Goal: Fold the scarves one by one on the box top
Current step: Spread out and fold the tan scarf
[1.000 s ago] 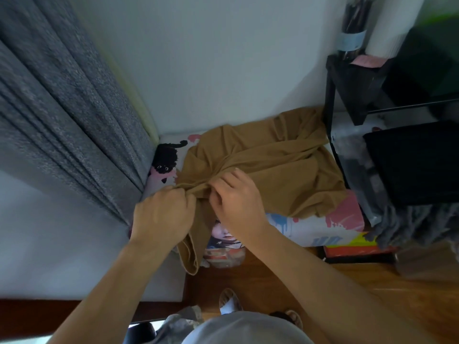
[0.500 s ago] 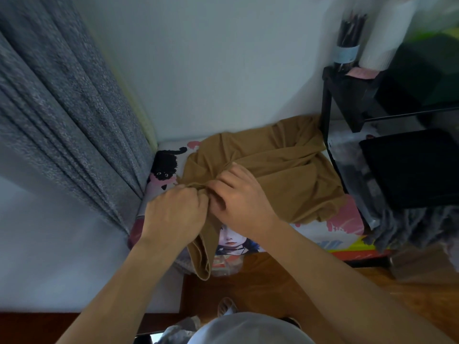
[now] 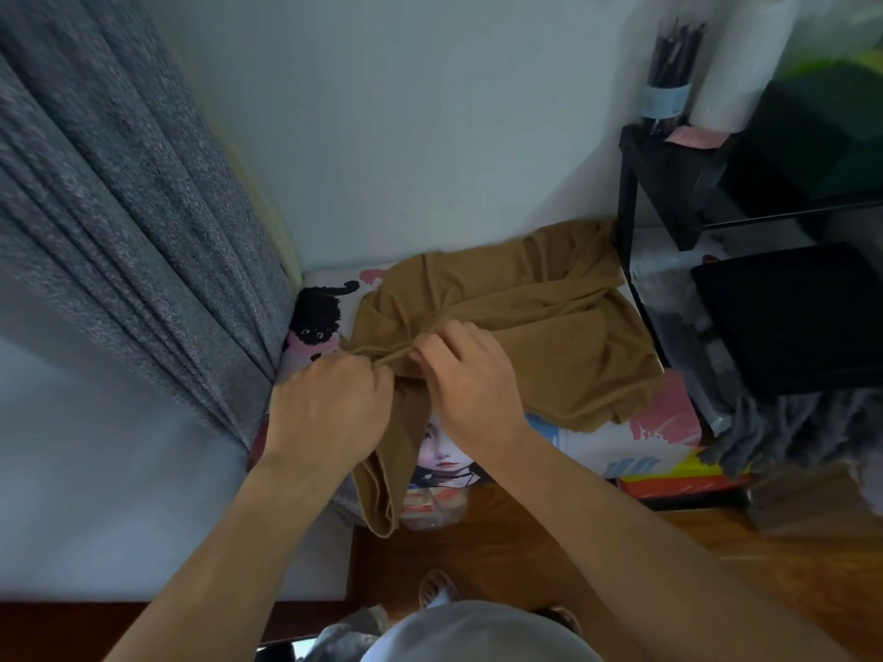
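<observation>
I see both forearms reaching forward; left hand (image 3: pixel 329 403) fisted, right hand (image 3: pixel 470 382) fingers curled, pinching, knuckles nearly touching.

No words or numbers can be read anywhere. The box top (image 3: pixel 659 422) under the brown scarf (image 3: pixel 525 327) has only drawings: a black cat and a girl's face, no letters.

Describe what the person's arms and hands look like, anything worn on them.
Both forearms are bare right to the bottom of the picture: no sleeves show. The left hand and right hand wear no gloves, and no watch, bracelet or rings can be seen on the wrists or fingers. No markings are visible either.
</observation>
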